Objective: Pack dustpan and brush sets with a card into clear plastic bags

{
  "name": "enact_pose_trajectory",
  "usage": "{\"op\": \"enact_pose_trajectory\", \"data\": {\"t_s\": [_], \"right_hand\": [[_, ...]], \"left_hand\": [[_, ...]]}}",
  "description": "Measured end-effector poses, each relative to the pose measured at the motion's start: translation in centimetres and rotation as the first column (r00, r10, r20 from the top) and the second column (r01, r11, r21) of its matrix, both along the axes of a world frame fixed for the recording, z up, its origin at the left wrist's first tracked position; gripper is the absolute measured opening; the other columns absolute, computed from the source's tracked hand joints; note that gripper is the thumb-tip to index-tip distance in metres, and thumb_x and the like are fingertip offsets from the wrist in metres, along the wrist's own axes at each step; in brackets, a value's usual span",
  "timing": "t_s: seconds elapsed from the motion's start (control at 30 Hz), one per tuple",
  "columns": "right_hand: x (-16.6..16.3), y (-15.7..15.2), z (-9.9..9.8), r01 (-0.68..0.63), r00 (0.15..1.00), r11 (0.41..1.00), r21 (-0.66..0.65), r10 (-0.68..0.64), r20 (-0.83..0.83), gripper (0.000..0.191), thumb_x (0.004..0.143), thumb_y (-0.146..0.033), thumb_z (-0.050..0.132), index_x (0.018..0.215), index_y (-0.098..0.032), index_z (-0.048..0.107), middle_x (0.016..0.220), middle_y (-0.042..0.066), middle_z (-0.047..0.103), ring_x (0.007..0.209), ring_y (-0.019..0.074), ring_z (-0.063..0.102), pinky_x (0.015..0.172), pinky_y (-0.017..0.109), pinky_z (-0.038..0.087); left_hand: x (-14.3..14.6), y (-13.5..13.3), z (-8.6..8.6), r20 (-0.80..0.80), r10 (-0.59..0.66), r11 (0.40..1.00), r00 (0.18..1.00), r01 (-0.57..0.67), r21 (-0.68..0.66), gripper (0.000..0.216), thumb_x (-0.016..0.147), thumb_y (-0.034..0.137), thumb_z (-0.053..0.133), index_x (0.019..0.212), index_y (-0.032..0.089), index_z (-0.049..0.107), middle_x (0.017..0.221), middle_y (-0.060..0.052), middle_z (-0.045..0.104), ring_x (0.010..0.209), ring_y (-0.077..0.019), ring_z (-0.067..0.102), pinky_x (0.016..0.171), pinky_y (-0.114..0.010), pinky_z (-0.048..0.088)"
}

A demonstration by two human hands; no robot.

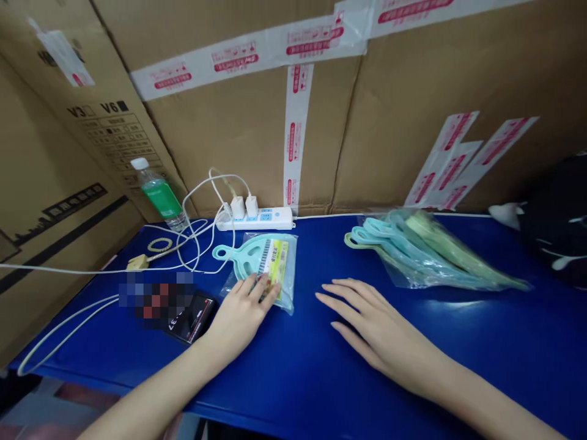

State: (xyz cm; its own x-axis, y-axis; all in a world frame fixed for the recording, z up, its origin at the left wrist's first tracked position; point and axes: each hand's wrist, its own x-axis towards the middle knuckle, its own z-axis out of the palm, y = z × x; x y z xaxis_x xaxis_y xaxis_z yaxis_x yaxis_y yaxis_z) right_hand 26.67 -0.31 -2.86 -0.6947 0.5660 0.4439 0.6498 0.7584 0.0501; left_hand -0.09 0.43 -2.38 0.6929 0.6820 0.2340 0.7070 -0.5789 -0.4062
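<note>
In the head view my left hand [245,308] lies on the near edge of a small light-blue dustpan [252,252] in a clear plastic bag. Its fingers are spread, with the tips on the bag beside a yellow and white barcode label [274,260]. My right hand [367,311] hovers over or rests on the blue table to the right of that bag; I cannot tell which. Its fingers are apart and hold nothing. Further right lies a stack of similar light-blue and pale green looped-handle pieces [403,244], partly covered by clear plastic.
Behind the table [302,379] stand large taped cardboard boxes [238,122]. A white power strip [277,218] with plugs and looping cables sits at the back. On the left are a water bottle [160,192] and a black device [195,318]. A dark object [557,214] stands far right.
</note>
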Motion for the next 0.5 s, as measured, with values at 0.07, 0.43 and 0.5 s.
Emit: {"op": "enact_pose_trajectory", "data": {"t_s": [0.07,0.43,0.5], "right_hand": [[-1.5,0.2,0.8,-0.022,1.0,0.997,-0.081,0.022,0.001,0.035,0.098,-0.025,0.043,0.129,-0.016,0.058,0.112,0.013,0.067,0.105,0.027,0.061,0.086,0.044,0.054],[-4.7,3.5,2.0,-0.125,0.991,0.84,-0.528,0.078,-0.111,0.027,0.096,-0.02,0.05,0.069,-0.02,0.054,0.065,-0.001,0.061,0.061,0.0158,0.058,0.062,0.029,0.042],[-3.4,3.0,1.8,-0.048,0.99,0.808,-0.588,-0.041,-0.138,0.037,0.095,-0.02,0.047,0.059,-0.022,0.04,0.052,-0.004,0.049,0.049,0.0129,0.048,0.052,0.027,0.035]], "left_hand": [[0.3,-0.4,0.1,0.033,-0.054,0.998,0.998,0.055,-0.026,0.037,0.092,0.009,0.05,0.126,0.02,0.059,0.119,-0.011,0.068,0.111,-0.0246,0.062,0.087,-0.036,0.053],[1.4,-1.8,0.7,0.171,-0.25,0.96,0.953,0.267,-0.083,0.027,0.091,0.011,0.052,0.115,0.018,0.061,0.113,-0.011,0.067,0.092,-0.0213,0.063,0.078,-0.033,0.054],[1.5,-1.9,0.9,0.18,-0.267,0.954,0.947,0.286,-0.089,0.029,0.091,0.009,0.051,0.117,0.017,0.06,0.11,-0.01,0.068,0.088,-0.0199,0.063,0.076,-0.031,0.054]]}}
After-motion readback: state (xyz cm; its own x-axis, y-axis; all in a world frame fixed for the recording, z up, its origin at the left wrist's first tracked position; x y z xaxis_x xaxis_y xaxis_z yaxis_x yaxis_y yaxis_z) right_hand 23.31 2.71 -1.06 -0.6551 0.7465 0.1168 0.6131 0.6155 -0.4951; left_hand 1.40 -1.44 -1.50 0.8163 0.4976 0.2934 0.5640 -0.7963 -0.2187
